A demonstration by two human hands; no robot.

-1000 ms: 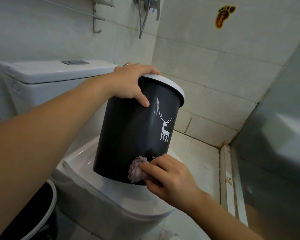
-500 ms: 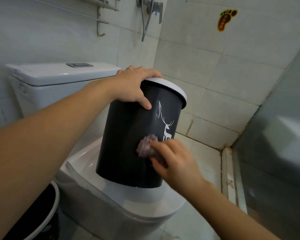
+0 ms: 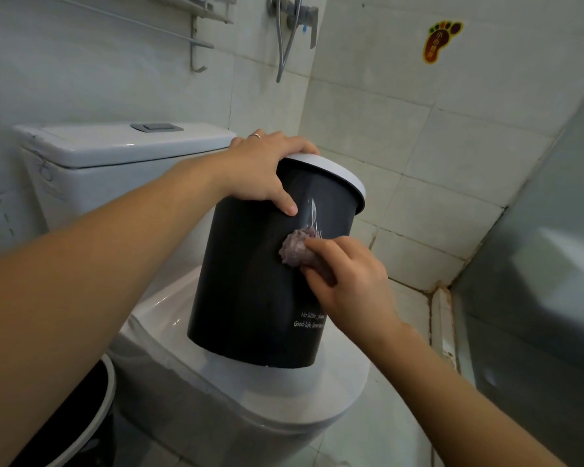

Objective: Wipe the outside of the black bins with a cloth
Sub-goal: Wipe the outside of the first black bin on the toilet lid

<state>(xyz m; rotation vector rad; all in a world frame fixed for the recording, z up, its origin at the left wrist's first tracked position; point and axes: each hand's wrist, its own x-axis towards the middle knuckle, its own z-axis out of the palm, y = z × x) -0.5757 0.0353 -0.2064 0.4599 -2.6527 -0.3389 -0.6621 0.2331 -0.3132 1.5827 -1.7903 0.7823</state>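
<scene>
A black bin (image 3: 246, 284) with a grey rim ring stands on the closed toilet lid (image 3: 284, 389), tilted a little to the right. My left hand (image 3: 267, 170) grips its rim from above, thumb down on the wall. My right hand (image 3: 348, 281) holds a crumpled purple-grey cloth (image 3: 295, 249) pressed against the upper part of the bin's wall, over the white deer print. White lettering shows low on the wall, partly behind my right wrist. A second black bin (image 3: 81, 429) with a grey rim is at the bottom left, mostly hidden by my left arm.
The toilet cistern (image 3: 115, 153) stands behind the bin at the left. Tiled walls close in behind, with a shower valve and hose (image 3: 290, 28) and a rack with a hook (image 3: 196, 45). A grey panel (image 3: 547, 264) fills the right side.
My right hand has slid the cloth up the bin's wall, from near the bottom edge to the upper part. My left hand keeps its hold on the rim.
</scene>
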